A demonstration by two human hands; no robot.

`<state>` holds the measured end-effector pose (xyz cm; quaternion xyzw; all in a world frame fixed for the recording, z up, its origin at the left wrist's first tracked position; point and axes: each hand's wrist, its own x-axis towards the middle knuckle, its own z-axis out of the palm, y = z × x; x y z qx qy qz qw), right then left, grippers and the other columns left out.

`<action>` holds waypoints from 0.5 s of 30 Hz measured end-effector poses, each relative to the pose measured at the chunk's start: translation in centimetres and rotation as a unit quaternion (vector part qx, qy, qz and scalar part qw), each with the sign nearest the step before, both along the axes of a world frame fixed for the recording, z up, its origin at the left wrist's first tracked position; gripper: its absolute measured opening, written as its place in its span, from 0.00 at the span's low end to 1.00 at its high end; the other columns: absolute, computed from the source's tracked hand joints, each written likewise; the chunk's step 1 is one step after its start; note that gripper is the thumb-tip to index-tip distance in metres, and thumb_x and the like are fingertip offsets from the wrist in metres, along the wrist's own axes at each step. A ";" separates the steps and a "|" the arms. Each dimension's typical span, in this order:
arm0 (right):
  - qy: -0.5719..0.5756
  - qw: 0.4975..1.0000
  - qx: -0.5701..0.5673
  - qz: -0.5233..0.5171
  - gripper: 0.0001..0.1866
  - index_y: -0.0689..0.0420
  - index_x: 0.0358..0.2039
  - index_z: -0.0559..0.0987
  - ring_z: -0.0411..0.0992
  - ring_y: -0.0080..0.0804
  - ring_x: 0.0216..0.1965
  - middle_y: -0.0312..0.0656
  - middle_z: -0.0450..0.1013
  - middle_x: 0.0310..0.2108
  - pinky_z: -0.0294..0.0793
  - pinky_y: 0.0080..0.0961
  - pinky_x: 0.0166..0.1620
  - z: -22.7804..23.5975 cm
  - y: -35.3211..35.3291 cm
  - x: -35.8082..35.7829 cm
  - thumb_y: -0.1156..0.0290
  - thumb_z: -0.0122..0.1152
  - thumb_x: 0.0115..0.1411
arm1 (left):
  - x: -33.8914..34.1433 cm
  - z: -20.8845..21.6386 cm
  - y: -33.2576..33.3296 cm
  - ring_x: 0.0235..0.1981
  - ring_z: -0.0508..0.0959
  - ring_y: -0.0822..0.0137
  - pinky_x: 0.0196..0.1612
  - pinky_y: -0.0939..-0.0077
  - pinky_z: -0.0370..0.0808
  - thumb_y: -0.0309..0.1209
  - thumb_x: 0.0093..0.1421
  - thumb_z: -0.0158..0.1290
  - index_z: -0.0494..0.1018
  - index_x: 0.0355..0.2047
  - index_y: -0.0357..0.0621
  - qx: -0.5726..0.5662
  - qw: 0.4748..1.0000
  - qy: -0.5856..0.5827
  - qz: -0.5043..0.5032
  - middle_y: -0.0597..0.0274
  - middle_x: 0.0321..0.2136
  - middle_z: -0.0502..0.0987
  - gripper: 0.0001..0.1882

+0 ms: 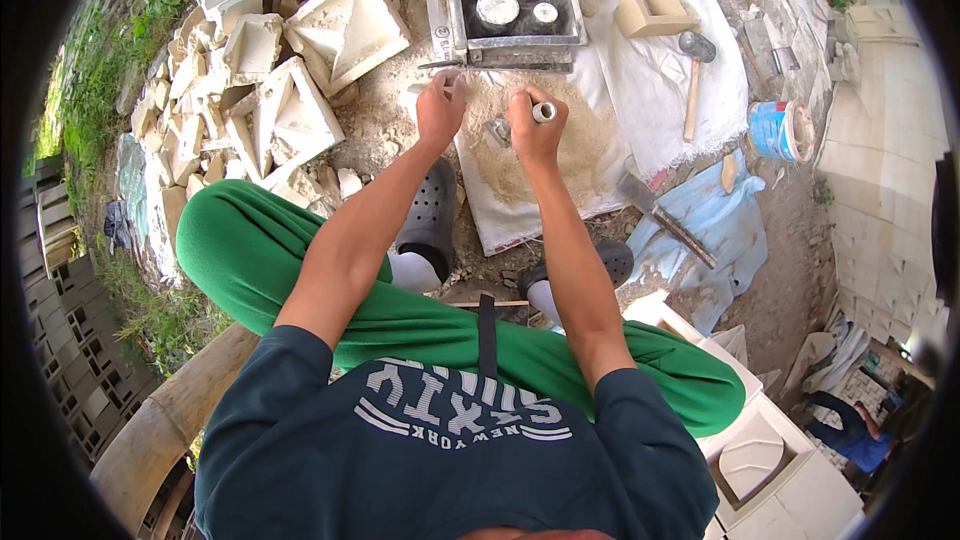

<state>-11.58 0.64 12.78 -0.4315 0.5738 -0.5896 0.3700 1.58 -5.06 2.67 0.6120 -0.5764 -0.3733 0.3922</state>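
My right hand (537, 127) is closed around a tool's pale round handle (544, 112), whose end faces up. A grey metal piece (497, 130) shows beside that fist, over the sandy sheet; whether it belongs to the handle is unclear. My left hand (441, 110) has its fingers curled in, slightly blurred, just below a thin dark bar (440, 64). What those fingers hold, if anything, cannot be made out. Beyond both hands stands a dark rectangular box mould (515, 52), with several white-topped round posts inside it.
Broken cream mould pieces (290, 120) are heaped at the left. On the right lie a mallet (694, 80), a hammer (668, 220) on blue plastic, and a blue bucket (780, 130). A cream block (652, 13) sits beside the box. Another person (850, 430) is far right.
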 end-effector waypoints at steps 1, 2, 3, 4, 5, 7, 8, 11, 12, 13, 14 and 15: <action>-0.032 0.999 -0.010 0.000 0.18 0.61 0.12 0.61 0.53 0.13 0.17 0.29 0.55 0.11 0.51 0.23 0.20 0.9 0.2 0.3 0.75 0.53 0.57 | 0.3 -0.1 -0.3 0.28 0.81 0.54 0.33 0.64 0.75 0.36 0.62 0.51 0.76 0.39 0.40 0.001 1.000 -0.002 0.000 0.52 0.29 0.81 0.12; -0.016 0.999 -0.026 0.009 0.18 0.59 0.12 0.62 0.55 0.14 0.16 0.28 0.59 0.12 0.51 0.22 0.19 1.8 0.5 1.2 0.76 0.53 0.57 | 0.8 -0.2 -0.6 0.24 0.81 0.61 0.31 0.69 0.76 0.36 0.63 0.51 0.75 0.41 0.38 0.009 1.000 -0.012 0.001 0.54 0.30 0.81 0.14; -0.016 1.000 -0.027 0.004 0.18 0.59 0.12 0.62 0.55 0.14 0.16 0.28 0.59 0.12 0.51 0.22 0.19 1.1 0.6 1.5 0.76 0.53 0.57 | 0.7 0.0 -0.8 0.21 0.81 0.68 0.28 0.74 0.77 0.37 0.64 0.50 0.75 0.44 0.37 0.015 1.000 -0.020 -0.002 0.57 0.30 0.82 0.16; 0.014 0.999 -0.021 0.021 0.18 0.59 0.12 0.61 0.55 0.13 0.17 0.28 0.58 0.13 0.52 0.22 0.20 -0.7 1.0 1.7 0.76 0.53 0.57 | 0.4 0.4 -0.9 0.21 0.81 0.69 0.28 0.75 0.76 0.37 0.64 0.50 0.75 0.43 0.37 0.026 1.000 -0.015 -0.010 0.57 0.30 0.82 0.16; 0.043 0.998 -0.015 0.039 0.18 0.59 0.12 0.61 0.55 0.12 0.18 0.28 0.57 0.13 0.52 0.22 0.20 -3.0 1.6 1.8 0.76 0.53 0.57 | 0.2 0.5 -0.9 0.21 0.81 0.69 0.28 0.75 0.76 0.37 0.64 0.50 0.75 0.43 0.37 0.025 0.999 -0.014 -0.014 0.57 0.30 0.82 0.16; 0.087 0.994 -0.061 0.023 0.17 0.62 0.12 0.62 0.54 0.13 0.17 0.30 0.57 0.10 0.52 0.24 0.19 -6.1 1.4 1.4 0.76 0.54 0.55 | -0.1 0.7 -1.0 0.21 0.81 0.69 0.28 0.74 0.77 0.38 0.64 0.50 0.75 0.43 0.37 0.030 0.999 -0.005 -0.017 0.57 0.30 0.82 0.16; 0.069 0.997 -0.038 0.021 0.17 0.62 0.12 0.62 0.54 0.13 0.17 0.31 0.56 0.10 0.52 0.25 0.19 -5.6 0.9 1.4 0.75 0.54 0.55 | 0.1 0.6 -1.2 0.21 0.81 0.69 0.28 0.74 0.77 0.38 0.64 0.50 0.75 0.43 0.37 0.029 0.999 -0.007 -0.014 0.57 0.30 0.82 0.16; -0.037 0.998 0.045 0.011 0.18 0.62 0.12 0.61 0.52 0.14 0.16 0.33 0.53 0.10 0.51 0.25 0.19 -4.7 0.3 0.1 0.74 0.54 0.55 | -0.2 0.8 -0.3 0.23 0.81 0.58 0.32 0.66 0.75 0.38 0.63 0.51 0.76 0.39 0.41 0.012 1.000 -0.003 -0.015 0.54 0.27 0.81 0.13; -0.011 1.000 0.025 -0.004 0.18 0.62 0.12 0.60 0.52 0.14 0.16 0.33 0.53 0.10 0.50 0.25 0.19 -4.3 0.4 -0.2 0.74 0.54 0.55 | -0.1 0.8 0.1 0.23 0.81 0.58 0.31 0.66 0.75 0.38 0.63 0.51 0.76 0.39 0.41 0.029 0.999 -0.006 -0.016 0.53 0.27 0.81 0.13; 0.013 1.000 0.008 -0.016 0.18 0.62 0.12 0.60 0.52 0.14 0.16 0.32 0.52 0.10 0.50 0.25 0.19 -3.1 0.7 0.0 0.74 0.54 0.55 | 0.1 0.7 0.6 0.23 0.81 0.59 0.31 0.66 0.75 0.37 0.63 0.51 0.76 0.39 0.40 0.049 0.999 -0.012 -0.014 0.53 0.27 0.81 0.13; 0.012 1.000 0.008 -0.016 0.19 0.62 0.12 0.59 0.51 0.15 0.17 0.32 0.52 0.10 0.50 0.26 0.20 -1.9 1.1 0.0 0.74 0.54 0.55 | 0.2 0.7 0.7 0.23 0.81 0.59 0.31 0.66 0.75 0.37 0.63 0.51 0.76 0.39 0.40 0.051 0.999 -0.013 -0.012 0.53 0.27 0.81 0.13; 0.012 1.000 0.008 -0.017 0.19 0.62 0.12 0.59 0.51 0.15 0.17 0.32 0.52 0.10 0.50 0.26 0.20 -1.4 1.7 0.1 0.74 0.54 0.55 | 0.0 0.8 0.8 0.22 0.81 0.58 0.31 0.66 0.75 0.37 0.63 0.51 0.76 0.38 0.40 0.054 0.998 -0.001 -0.016 0.53 0.27 0.81 0.13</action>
